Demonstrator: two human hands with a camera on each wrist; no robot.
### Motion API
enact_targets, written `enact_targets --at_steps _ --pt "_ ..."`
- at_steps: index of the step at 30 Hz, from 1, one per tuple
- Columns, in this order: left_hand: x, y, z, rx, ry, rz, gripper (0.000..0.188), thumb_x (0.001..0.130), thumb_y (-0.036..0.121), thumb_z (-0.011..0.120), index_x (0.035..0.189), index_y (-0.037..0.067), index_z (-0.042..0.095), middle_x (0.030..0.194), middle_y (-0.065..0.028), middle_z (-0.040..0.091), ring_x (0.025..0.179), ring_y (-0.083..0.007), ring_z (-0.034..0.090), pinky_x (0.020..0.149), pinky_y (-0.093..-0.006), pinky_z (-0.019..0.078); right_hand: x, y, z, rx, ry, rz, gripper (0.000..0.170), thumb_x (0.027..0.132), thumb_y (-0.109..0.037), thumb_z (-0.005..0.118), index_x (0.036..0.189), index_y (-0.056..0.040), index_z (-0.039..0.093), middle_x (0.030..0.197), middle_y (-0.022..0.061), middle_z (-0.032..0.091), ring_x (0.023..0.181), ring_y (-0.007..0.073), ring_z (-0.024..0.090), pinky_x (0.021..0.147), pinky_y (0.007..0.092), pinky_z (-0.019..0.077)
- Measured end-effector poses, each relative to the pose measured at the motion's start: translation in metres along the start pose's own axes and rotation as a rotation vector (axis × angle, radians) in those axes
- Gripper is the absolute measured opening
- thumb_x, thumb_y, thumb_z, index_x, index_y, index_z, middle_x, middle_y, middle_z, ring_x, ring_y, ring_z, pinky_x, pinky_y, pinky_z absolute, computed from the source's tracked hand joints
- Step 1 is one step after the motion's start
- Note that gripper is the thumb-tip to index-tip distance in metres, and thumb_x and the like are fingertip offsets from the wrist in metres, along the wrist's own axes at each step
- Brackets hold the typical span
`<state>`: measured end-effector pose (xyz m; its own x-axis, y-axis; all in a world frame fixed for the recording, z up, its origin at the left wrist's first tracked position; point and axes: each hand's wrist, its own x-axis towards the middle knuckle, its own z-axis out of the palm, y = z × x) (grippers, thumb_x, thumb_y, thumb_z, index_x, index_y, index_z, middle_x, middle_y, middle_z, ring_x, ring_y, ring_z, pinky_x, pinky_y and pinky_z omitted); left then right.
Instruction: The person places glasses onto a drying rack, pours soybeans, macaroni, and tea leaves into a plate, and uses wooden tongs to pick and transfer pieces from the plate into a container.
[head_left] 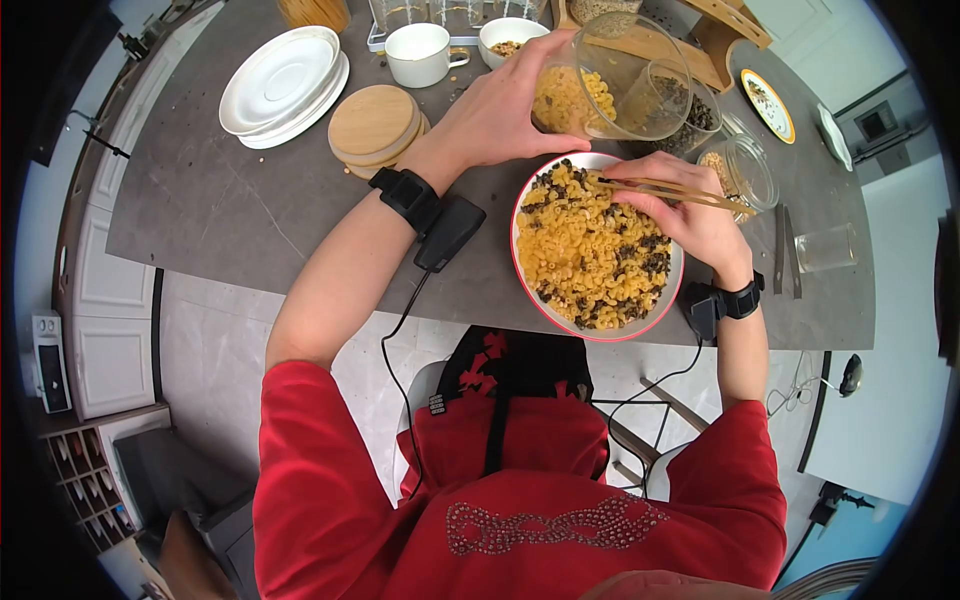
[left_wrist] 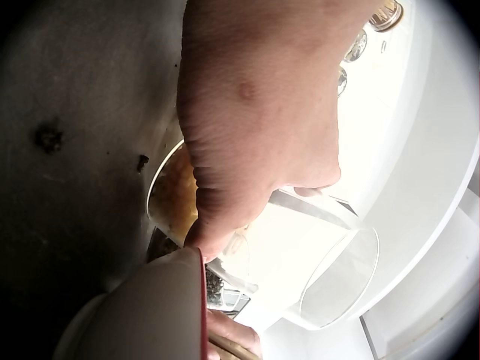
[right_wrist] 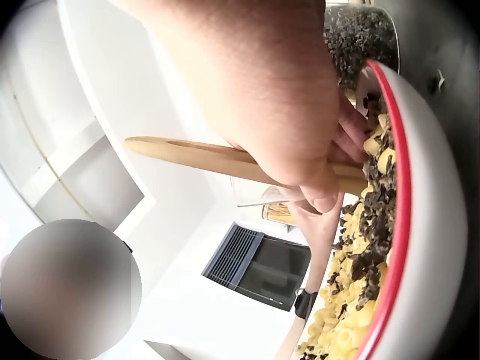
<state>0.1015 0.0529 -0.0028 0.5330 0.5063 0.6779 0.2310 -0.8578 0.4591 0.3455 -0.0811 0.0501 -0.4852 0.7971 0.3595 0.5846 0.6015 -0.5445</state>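
Note:
My left hand [head_left: 510, 110] grips a clear glass jar [head_left: 640, 85] with yellow macaroni in it, tilted on its side behind the bowl; in the left wrist view the hand [left_wrist: 255, 112] covers much of the jar [left_wrist: 330, 270]. A red-rimmed white bowl [head_left: 517, 240] holds macaroni mixed with dark bits. Over its back right part, my right hand [head_left: 690, 215] pinches wooden tongs [head_left: 680, 190], their tips at the food. In the right wrist view, the fingers of the right hand [right_wrist: 277, 112] are round the tongs [right_wrist: 202, 154], low by the bowl's rim [right_wrist: 401, 165].
White plates [head_left: 280, 85], round wooden coasters [head_left: 375, 125] and a white cup [head_left: 418, 55] stand at the back left. Behind the bowl are a jar of dark bits [head_left: 690, 120] and a small white bowl [head_left: 510, 42]. To the right lie metal tongs [head_left: 787, 250] and a glass [head_left: 826, 248].

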Motion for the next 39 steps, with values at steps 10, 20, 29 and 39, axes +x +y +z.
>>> enact_targets --at_steps 10,20,29,39 --pt "0.001 0.000 -0.001 -0.003 0.001 0.002 0.112 0.072 0.051 0.092 0.157 0.014 0.030 0.148 -0.0216 0.053 0.126 -0.0434 0.061 0.100 -0.0499 0.0555 0.001 -0.002 0.001 0.008 0.003 0.010 0.022 0.092 -0.014 0.078 0.109 -0.0013 0.075 0.103 0.0118 0.077 0.090 0.0299 0.072 0.080 0.0378 0.0582" --pt "-0.001 0.002 -0.002 -0.011 -0.009 -0.029 0.111 0.072 0.051 0.092 0.156 0.013 0.031 0.148 -0.0216 0.053 0.124 -0.0432 0.062 0.099 -0.0496 0.0558 -0.002 -0.005 -0.005 0.030 0.091 -0.082 0.021 0.091 -0.012 0.080 0.107 0.0001 0.076 0.103 0.0118 0.079 0.089 0.0266 0.074 0.080 0.0361 0.0595" --pt "-0.001 0.001 -0.002 -0.003 -0.004 -0.007 0.111 0.073 0.051 0.092 0.157 0.014 0.030 0.147 -0.0222 0.053 0.124 -0.0437 0.062 0.099 -0.0496 0.0555 -0.007 -0.006 -0.013 -0.057 0.306 -0.234 0.023 0.089 -0.013 0.081 0.104 0.0033 0.075 0.103 0.0166 0.079 0.094 0.0302 0.076 0.083 0.0374 0.0609" --pt "0.000 0.004 -0.003 -0.019 -0.049 -0.052 0.115 0.071 0.045 0.096 0.156 0.005 0.031 0.147 -0.0205 0.055 0.134 -0.0379 0.058 0.111 -0.0474 0.0492 -0.001 -0.005 -0.011 -0.225 0.515 -0.302 0.039 0.083 -0.003 0.083 0.120 0.0031 0.072 0.126 0.0239 0.073 0.113 0.0335 0.073 0.100 0.0415 0.0545"
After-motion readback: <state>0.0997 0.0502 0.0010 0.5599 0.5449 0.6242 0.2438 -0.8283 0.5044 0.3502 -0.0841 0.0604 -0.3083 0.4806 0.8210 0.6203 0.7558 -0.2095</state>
